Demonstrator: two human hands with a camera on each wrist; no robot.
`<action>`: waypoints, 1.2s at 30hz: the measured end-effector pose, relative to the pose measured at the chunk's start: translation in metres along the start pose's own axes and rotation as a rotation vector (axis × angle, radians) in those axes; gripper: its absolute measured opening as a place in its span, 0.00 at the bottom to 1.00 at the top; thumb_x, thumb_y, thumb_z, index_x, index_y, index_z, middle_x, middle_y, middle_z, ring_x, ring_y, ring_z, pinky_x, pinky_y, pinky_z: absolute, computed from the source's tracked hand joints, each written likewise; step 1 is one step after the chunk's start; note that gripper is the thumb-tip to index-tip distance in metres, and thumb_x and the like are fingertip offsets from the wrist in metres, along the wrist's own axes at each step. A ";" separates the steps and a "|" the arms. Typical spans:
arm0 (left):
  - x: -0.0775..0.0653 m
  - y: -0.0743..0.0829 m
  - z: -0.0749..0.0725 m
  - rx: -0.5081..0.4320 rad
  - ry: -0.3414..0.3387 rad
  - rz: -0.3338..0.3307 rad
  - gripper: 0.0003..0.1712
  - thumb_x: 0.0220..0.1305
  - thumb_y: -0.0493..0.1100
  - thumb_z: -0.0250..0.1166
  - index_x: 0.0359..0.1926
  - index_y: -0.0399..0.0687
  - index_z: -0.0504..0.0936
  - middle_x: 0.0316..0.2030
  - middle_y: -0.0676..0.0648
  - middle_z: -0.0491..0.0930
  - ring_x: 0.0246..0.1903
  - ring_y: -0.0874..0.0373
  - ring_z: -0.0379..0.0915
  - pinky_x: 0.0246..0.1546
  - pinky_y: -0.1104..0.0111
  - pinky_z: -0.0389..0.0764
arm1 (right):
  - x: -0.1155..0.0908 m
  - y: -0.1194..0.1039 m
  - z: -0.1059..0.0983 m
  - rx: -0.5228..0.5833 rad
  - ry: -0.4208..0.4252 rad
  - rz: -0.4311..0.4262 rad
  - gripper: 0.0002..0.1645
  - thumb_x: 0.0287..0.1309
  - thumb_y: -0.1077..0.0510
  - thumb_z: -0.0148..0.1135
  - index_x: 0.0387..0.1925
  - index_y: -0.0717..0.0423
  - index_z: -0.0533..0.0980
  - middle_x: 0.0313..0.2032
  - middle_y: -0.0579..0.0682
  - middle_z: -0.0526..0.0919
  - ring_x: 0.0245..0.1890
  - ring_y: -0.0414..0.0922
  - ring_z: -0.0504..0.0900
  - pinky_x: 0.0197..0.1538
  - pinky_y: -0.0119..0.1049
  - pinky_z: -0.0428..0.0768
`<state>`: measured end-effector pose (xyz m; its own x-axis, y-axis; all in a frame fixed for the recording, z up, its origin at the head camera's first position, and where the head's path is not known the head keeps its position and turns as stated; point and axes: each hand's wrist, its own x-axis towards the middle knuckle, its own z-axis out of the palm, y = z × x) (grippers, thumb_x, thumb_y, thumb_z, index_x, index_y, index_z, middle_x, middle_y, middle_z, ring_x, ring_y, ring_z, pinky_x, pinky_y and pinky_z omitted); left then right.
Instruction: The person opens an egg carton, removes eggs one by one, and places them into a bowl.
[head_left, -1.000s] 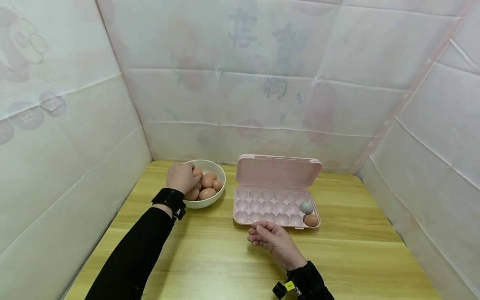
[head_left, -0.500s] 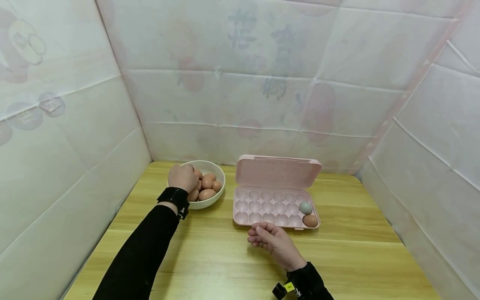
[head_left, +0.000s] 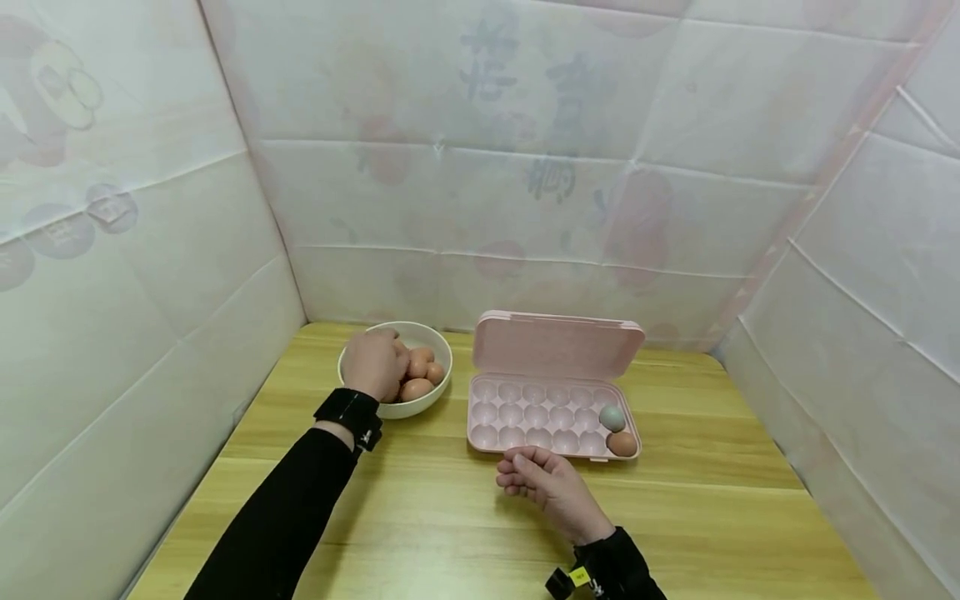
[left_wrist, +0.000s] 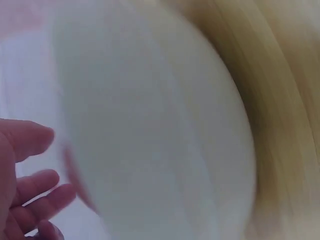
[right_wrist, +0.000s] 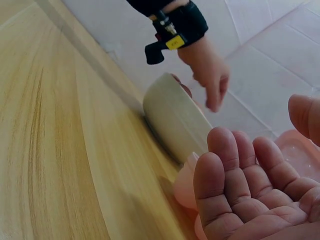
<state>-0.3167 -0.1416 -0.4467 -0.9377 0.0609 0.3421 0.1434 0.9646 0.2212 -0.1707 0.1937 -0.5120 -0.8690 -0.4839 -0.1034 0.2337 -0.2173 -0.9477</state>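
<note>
My left hand [head_left: 373,365] is over the left side of a cream bowl [head_left: 408,409] that holds several brown eggs [head_left: 417,389]. In the left wrist view its thumb and fingers [left_wrist: 44,206] are spread apart beside the bowl's wall, with no egg visible between them. A pink egg carton [head_left: 557,346] stands to the right with its lid raised. A pale green egg [head_left: 612,417] and a brown egg [head_left: 622,443] sit in its right end column. In front of the carton, my right hand [head_left: 557,493] lies palm up, fingers loosely bent, holding nothing.
Everything stands on a wood-grain table [head_left: 420,517]. White printed sheets [head_left: 465,200] enclose it at the back and on both sides. Black straps with small cameras are on both wrists.
My left hand has shifted slightly right and lower over the bowl and covers more of the eggs. The right hand and the carton look unmoved.
</note>
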 end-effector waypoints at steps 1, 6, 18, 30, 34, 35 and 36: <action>-0.004 0.006 -0.003 -0.034 0.005 0.007 0.13 0.71 0.48 0.64 0.37 0.44 0.90 0.48 0.41 0.90 0.48 0.38 0.84 0.47 0.45 0.85 | 0.000 0.000 0.000 -0.001 -0.003 -0.003 0.19 0.82 0.52 0.57 0.62 0.62 0.75 0.51 0.45 0.89 0.51 0.39 0.90 0.59 0.35 0.87; -0.033 0.039 -0.011 -0.297 0.075 0.122 0.11 0.70 0.46 0.69 0.41 0.43 0.89 0.39 0.42 0.89 0.37 0.46 0.84 0.36 0.51 0.83 | -0.001 -0.001 -0.002 -0.011 -0.018 -0.015 0.21 0.82 0.54 0.55 0.63 0.67 0.73 0.50 0.45 0.88 0.51 0.39 0.89 0.59 0.36 0.87; -0.124 0.087 0.001 -0.494 0.022 0.307 0.12 0.67 0.48 0.76 0.48 0.50 0.90 0.46 0.51 0.92 0.39 0.61 0.83 0.40 0.68 0.85 | -0.006 -0.004 -0.013 -0.060 0.000 -0.038 0.20 0.83 0.53 0.55 0.64 0.63 0.74 0.53 0.45 0.89 0.52 0.39 0.89 0.60 0.37 0.86; -0.156 0.092 0.007 -0.543 0.001 0.315 0.10 0.65 0.47 0.77 0.46 0.53 0.91 0.45 0.53 0.91 0.34 0.69 0.74 0.35 0.75 0.77 | -0.017 -0.057 -0.063 -0.641 0.454 -0.148 0.26 0.76 0.54 0.66 0.64 0.67 0.75 0.53 0.60 0.86 0.46 0.40 0.87 0.50 0.32 0.85; -0.158 0.093 0.009 -0.532 -0.004 0.312 0.10 0.66 0.48 0.77 0.46 0.53 0.91 0.46 0.54 0.91 0.34 0.69 0.73 0.35 0.74 0.77 | -0.014 -0.075 -0.086 -0.993 0.532 -0.147 0.30 0.73 0.50 0.68 0.67 0.64 0.76 0.56 0.64 0.85 0.50 0.50 0.86 0.52 0.38 0.85; -0.158 0.094 0.009 -0.530 -0.002 0.314 0.11 0.66 0.48 0.77 0.46 0.53 0.91 0.47 0.53 0.91 0.35 0.69 0.73 0.36 0.74 0.77 | -0.012 -0.079 -0.091 -1.065 0.540 -0.132 0.32 0.73 0.49 0.69 0.68 0.64 0.75 0.58 0.66 0.84 0.51 0.53 0.86 0.53 0.43 0.85; -0.158 0.094 0.009 -0.529 0.000 0.316 0.11 0.66 0.48 0.77 0.46 0.53 0.90 0.47 0.53 0.91 0.35 0.68 0.73 0.36 0.74 0.77 | -0.010 -0.083 -0.097 -1.126 0.544 -0.119 0.33 0.72 0.50 0.69 0.69 0.66 0.74 0.59 0.68 0.83 0.53 0.57 0.86 0.55 0.47 0.85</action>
<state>-0.1576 -0.0582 -0.4887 -0.8242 0.3235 0.4648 0.5521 0.6417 0.5323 -0.2239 0.2986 -0.4618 -0.9889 -0.0405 0.1433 -0.1264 0.7375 -0.6634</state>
